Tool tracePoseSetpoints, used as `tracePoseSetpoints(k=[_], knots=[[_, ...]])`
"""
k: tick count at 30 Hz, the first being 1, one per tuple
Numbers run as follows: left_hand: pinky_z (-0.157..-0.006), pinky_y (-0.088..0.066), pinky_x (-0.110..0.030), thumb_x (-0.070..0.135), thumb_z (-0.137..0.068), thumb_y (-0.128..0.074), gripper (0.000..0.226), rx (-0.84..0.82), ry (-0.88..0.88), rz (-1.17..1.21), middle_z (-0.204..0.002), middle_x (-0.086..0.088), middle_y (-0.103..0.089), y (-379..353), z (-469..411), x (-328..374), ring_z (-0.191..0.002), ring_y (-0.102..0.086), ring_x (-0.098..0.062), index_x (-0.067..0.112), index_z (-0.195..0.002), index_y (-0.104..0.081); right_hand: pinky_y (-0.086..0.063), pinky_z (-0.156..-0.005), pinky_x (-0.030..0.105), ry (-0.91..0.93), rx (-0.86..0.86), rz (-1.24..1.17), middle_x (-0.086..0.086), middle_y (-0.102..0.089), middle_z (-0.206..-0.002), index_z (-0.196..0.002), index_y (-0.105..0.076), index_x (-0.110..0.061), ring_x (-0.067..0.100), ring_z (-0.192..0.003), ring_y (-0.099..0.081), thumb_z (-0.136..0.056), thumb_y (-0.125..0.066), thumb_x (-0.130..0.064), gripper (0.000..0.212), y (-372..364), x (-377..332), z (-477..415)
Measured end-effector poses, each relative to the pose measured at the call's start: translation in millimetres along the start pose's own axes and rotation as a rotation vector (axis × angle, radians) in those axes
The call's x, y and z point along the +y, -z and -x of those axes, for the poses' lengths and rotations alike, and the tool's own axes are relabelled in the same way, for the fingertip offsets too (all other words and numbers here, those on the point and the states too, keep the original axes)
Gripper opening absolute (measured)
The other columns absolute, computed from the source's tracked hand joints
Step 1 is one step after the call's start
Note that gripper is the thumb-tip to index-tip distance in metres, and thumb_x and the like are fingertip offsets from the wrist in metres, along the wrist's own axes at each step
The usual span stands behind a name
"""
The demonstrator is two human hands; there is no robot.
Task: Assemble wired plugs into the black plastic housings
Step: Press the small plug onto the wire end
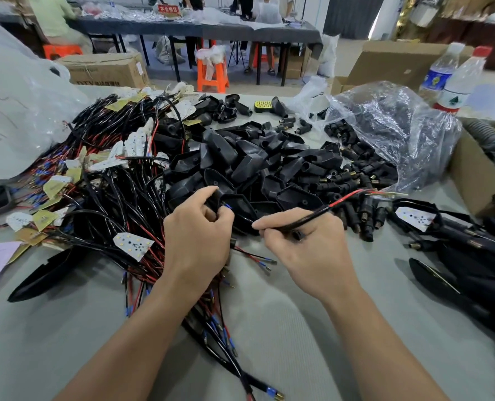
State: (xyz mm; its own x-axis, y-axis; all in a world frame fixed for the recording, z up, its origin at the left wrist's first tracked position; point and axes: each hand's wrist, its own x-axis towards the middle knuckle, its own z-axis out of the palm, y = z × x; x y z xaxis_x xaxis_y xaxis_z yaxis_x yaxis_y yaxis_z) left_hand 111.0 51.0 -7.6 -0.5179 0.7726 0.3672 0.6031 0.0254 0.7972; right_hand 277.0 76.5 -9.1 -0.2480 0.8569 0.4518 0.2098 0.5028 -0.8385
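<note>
The left hand (197, 238) grips a housing (242, 205) at the near edge of the pile (255, 160), probably to steady it, while the right hand (307, 253) pinches the wire (321, 211) just beside it, apparently to feed it in.

The heap of housings (255, 157) was black; left of it the wire bundle (116, 204) mixed black and red leads with blue-sleeved tips, among white boards (133, 244) speckled with black and yellow dots. Behind the heap lay a yellow plate (262, 105) patterned with dark holes, farther behind stood orange stools (220, 82), and right of it a bottle (459, 85) had a red cap.
</note>
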Motion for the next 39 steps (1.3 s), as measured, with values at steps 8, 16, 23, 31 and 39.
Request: tracePoseSetpoints(k=[8,16,23,31,39], knots=[[-0.073,-0.05,-0.017,0.022,-0.088,-0.068,0.039,-0.07,0.024,0.11,-0.056,0.004,-0.066,2.6,-3.1,-3.7,-0.055,-0.061,-0.01,0.032,-0.125,-0.066,-0.057,-0.073,0.039,0.012,0.016,-0.258,0.001,-0.077,-0.086,-0.09,-0.082,-0.013,0.021,-0.081,-0.072,-0.083,-0.069,0.006,0.024,-2.2,1.7,-4.4],[-0.066,-0.043,-0.009,0.02,-0.088,-0.065,0.034,-0.127,0.025,0.065,-0.055,0.006,-0.066,-4.8,-2.0,-10.9,-0.057,-0.061,-0.01,0.032,-0.119,-0.069,-0.052,-0.08,0.024,-0.004,-0.234,-0.454,0.013,-0.078,-0.093,-0.086,-0.078,0.002,0.021,-0.094,-0.072,-0.081,-0.062,0.024,0.028,6.9,5.7,-7.5],[-0.054,-0.051,-0.034,0.026,-0.072,-0.068,0.026,-0.359,0.148,0.413,-0.06,-0.008,-0.071,-0.8,-7.4,-11.0,-0.052,-0.068,-0.027,0.04,-0.093,-0.073,-0.054,-0.083,0.025,0.013,-0.07,-0.485,0.009,-0.079,-0.095,-0.083,-0.08,-0.006,0.023,-0.099,-0.074,-0.083,-0.064,0.017,0.029,13.0,14.1,-11.7],[-0.055,-0.055,-0.025,0.043,-0.074,-0.073,0.026,-0.541,0.253,0.734,-0.069,-0.013,-0.073,2.7,-5.9,-4.2,-0.058,-0.073,-0.024,0.019,-0.073,-0.08,-0.049,-0.102,0.026,-0.056,-0.066,-0.45,0.004,-0.079,-0.103,-0.085,-0.081,-0.012,0.017,-0.122,-0.063,-0.085,-0.065,0.018,0.034,-4.6,12.8,-9.9],[-0.051,-0.052,-0.021,0.036,-0.099,-0.062,0.035,-0.29,0.378,0.654,-0.074,-0.007,-0.078,0.3,-10.9,-3.5,-0.059,-0.072,-0.015,0.02,-0.078,-0.085,-0.047,-0.107,0.026,-0.198,-0.287,-0.623,0.0,-0.066,-0.138,-0.109,-0.078,-0.012,0.011,-0.133,-0.057,-0.084,-0.061,0.018,0.043,-5.8,-0.5,-6.6]])
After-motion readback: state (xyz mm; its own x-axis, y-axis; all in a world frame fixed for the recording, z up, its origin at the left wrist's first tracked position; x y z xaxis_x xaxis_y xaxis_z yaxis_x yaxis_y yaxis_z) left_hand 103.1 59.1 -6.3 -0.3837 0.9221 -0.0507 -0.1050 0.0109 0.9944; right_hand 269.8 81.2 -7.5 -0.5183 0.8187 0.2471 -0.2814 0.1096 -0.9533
